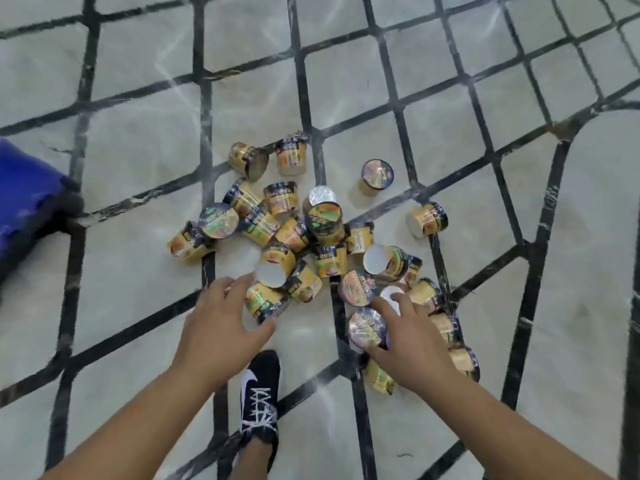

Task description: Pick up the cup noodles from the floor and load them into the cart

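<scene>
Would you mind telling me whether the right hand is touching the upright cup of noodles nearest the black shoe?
Touching. In the head view the right hand lies against the upright cup, its fingers spread over the lid's edge with no gap showing.

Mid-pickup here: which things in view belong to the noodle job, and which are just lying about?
Part of the job:
- pile of cup noodles on the floor
- stray upright cup
- left hand reaching a cup
- right hand over a cup

Just there:
- black shoe
- blue object at left edge, unclear what
</scene>
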Available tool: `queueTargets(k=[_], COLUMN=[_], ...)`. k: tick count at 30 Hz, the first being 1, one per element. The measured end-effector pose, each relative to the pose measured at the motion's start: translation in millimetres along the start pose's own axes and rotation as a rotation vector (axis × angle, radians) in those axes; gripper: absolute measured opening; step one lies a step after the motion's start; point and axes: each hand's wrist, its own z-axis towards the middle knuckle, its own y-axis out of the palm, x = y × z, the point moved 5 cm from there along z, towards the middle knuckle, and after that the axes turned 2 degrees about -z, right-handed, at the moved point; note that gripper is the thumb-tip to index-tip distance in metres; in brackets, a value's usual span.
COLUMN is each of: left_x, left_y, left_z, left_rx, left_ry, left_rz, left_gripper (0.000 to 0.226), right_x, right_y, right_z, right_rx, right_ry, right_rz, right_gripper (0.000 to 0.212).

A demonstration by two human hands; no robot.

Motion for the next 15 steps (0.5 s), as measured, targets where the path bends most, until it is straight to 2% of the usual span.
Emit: queueTargets(k=[2,8,13,15], left_x=[-12.6,-56.0,-80.9,-84.0], left_y=[29.6,107.2,153.8,167.8], left_z=[59.1,204.7,295.9,315.6], left_rx=[-0.041,-0.111,-0.167,-0.185], left_ry=[-0.035,-0.157,-0.287,-0.325], left_rz=[-0.033,-0.147,-0.143,-0.127], left_gripper=[0.086,0.089,0.116,0.117], right_x=[6.6,15.4,28.0,31.9], right_y=[31.3,125.8,172.1,179.1], right_z=[55.6,190.0,233.9,242.2], right_rx=[-0.059,-0.102,-0.103,-0.094], right_ry=[0.052,0.13,0.118,0.104], right_rz=[0.007,0.042,-0.044,-0.065], right_gripper=[0.092,0.109,0.115,0.112])
